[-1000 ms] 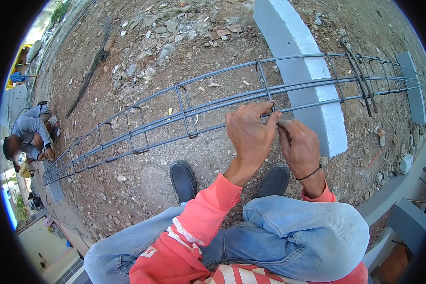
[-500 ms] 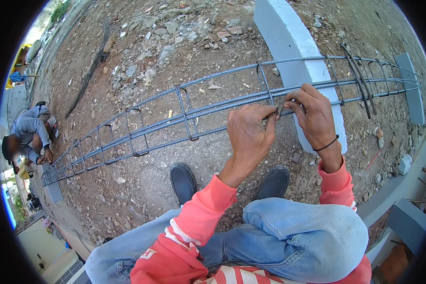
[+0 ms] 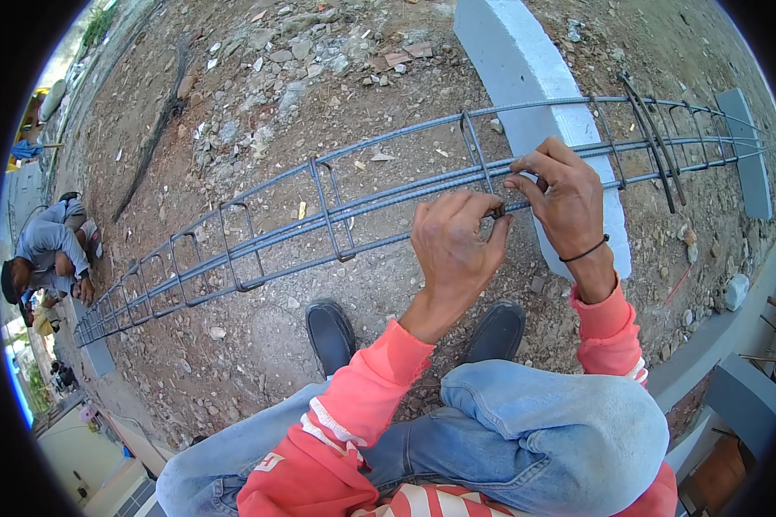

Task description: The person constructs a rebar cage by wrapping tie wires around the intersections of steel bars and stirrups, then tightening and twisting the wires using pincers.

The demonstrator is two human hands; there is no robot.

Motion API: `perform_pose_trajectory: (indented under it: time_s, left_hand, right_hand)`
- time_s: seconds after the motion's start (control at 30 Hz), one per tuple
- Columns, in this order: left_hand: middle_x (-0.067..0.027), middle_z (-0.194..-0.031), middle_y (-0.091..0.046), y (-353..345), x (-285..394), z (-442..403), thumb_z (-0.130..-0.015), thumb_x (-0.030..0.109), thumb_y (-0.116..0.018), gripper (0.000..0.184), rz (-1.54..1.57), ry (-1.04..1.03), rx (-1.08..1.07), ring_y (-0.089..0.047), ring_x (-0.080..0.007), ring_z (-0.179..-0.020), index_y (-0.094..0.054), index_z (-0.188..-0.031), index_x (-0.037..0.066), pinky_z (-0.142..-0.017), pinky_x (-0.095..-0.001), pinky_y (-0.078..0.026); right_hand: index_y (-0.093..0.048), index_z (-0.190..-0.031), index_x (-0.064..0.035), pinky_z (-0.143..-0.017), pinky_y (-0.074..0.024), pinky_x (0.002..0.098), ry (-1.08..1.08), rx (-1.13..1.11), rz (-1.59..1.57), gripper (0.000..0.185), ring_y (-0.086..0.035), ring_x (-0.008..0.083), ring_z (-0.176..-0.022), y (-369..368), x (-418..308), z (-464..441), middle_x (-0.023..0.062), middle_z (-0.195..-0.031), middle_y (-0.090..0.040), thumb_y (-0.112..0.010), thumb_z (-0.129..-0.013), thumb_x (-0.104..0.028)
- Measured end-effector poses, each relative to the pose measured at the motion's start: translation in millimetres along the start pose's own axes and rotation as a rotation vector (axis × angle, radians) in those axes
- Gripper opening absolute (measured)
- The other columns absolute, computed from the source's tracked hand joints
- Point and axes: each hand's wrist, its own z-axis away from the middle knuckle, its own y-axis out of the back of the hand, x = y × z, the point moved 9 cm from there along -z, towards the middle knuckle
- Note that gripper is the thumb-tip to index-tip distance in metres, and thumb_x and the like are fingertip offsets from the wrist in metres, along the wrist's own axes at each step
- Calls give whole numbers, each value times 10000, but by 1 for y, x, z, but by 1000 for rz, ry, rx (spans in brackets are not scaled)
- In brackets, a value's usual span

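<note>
A long rebar cage [image 3: 326, 207] of ribbed bars and rectangular stirrups runs across in front of me. My left hand [image 3: 457, 237] is at its near bar, where a stirrup [image 3: 477, 146] meets it. Thumb and forefinger pinch around a small dark piece, possibly thin wire, too small to tell. Just to the right, my right hand [image 3: 569, 198] is closed over the bars, its thumb and fingers curled together at the same joint. Whatever lies in those fingertips is hidden. A dark band circles the right wrist.
A pale grey block [image 3: 539, 77] supports the cage on the right, and another block [image 3: 744, 155] its far right end. Two dark rods [image 3: 651, 138] lie across the bars. At the far left end crouches another person [image 3: 53, 241]. Stones and rubble [image 3: 293, 65] cover the ground.
The right hand has shifted slightly up and left, its fingers curling more. The left hand stays at the joint, its thumb a little lower. The view has shifted slightly.
</note>
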Motion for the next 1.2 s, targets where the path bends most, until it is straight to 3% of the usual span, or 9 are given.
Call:
perform_pose_trajectory:
  time_s: [0.1,0.33,0.53,0.6,0.7,0.83,0.93,1.0,1.2]
  left_hand:
    - [-46,-786,-702,4,0,2,-706,150,-856,196,25,-14,42,-661,-244,-767,-748,-856,89,-697,-379,-410]
    - [-53,-803,-718,3,-1,4,-718,141,-850,181,2,-38,44,-666,-247,-767,-763,-868,90,-695,-377,-410]
    - [-49,-799,-713,5,3,4,-737,136,-843,179,1,-78,78,-660,-243,-765,-779,-899,96,-689,-375,-402]
    - [-46,-796,-710,6,3,5,-741,143,-846,178,-16,-79,63,-657,-240,-763,-780,-900,99,-689,-374,-400]
    - [-36,-788,-704,6,0,6,-746,166,-855,186,17,-88,90,-650,-229,-757,-785,-908,107,-689,-370,-391]
    - [-22,-782,-700,4,1,7,-752,179,-858,187,5,-102,87,-640,-213,-748,-790,-914,117,-684,-364,-381]
    - [-7,-784,-696,4,2,8,-757,160,-851,176,1,-133,94,-631,-200,-741,-794,-921,127,-681,-360,-375]
    - [3,-787,-695,3,3,10,-759,148,-846,173,-2,-156,98,-626,-192,-738,-797,-924,136,-679,-358,-373]
    - [26,-890,-706,3,7,23,-755,94,-813,253,-96,-377,138,-639,-160,-775,-798,-994,176,-728,-346,-403]
  right_hand:
    - [-701,-854,-95,-707,-445,395,174,-32,307,118,-661,265,-767,-1,-16,0,55,-816,-651,-764,-849,-195]
    - [-636,-866,-65,-775,-424,431,241,-44,384,117,-675,308,-742,-2,-36,7,77,-733,-679,-657,-898,-176]
    - [-595,-974,-45,-791,-434,441,48,-515,378,128,-687,334,-803,-46,-6,22,102,-775,-696,-642,-879,-118]
    - [-606,-1006,-13,-835,-457,465,165,91,37,155,-680,344,-880,0,-30,32,127,-882,-705,-630,-857,-47]
    - [-615,-1075,4,-907,-463,467,-123,147,-186,233,-656,340,-971,-8,-1,81,128,-974,-695,-610,-843,-1]
    - [-642,-1081,-14,-956,-457,446,-43,287,-115,252,-642,326,-1044,-28,4,87,118,-993,-696,-624,-830,-14]
    - [-666,-1052,-35,-876,-461,441,82,330,267,226,-627,282,-1025,-29,-16,82,87,-994,-691,-690,-828,-57]
    - [-691,-1005,-63,-771,-443,439,19,124,185,181,-622,264,-840,-43,-8,79,61,-903,-677,-738,-836,-109]
    - [-688,-896,-85,-614,-410,385,4,57,90,76,-546,265,-579,-19,-18,99,56,-731,-603,-739,-860,-128]
